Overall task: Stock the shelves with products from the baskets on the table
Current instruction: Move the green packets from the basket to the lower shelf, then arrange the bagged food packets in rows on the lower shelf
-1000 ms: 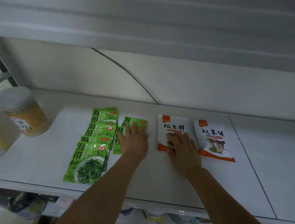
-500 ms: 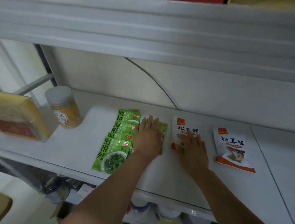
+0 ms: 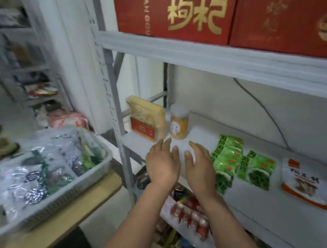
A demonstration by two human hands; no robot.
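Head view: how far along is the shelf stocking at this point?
Done: two groups of green packets and a white-and-orange pouch lie flat on the middle shelf. In hand: nothing; the left hand and right hand are both open and empty near that shelf's front edge. Left: the basket on the table holds many more packets to shelve.

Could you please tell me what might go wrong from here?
1. The left hand and right hand hover empty close to the jar; a swing towards the basket might topple it.
2. The green packets lie overlapped near the front edge of the shelf; a passing forearm might drag one off.
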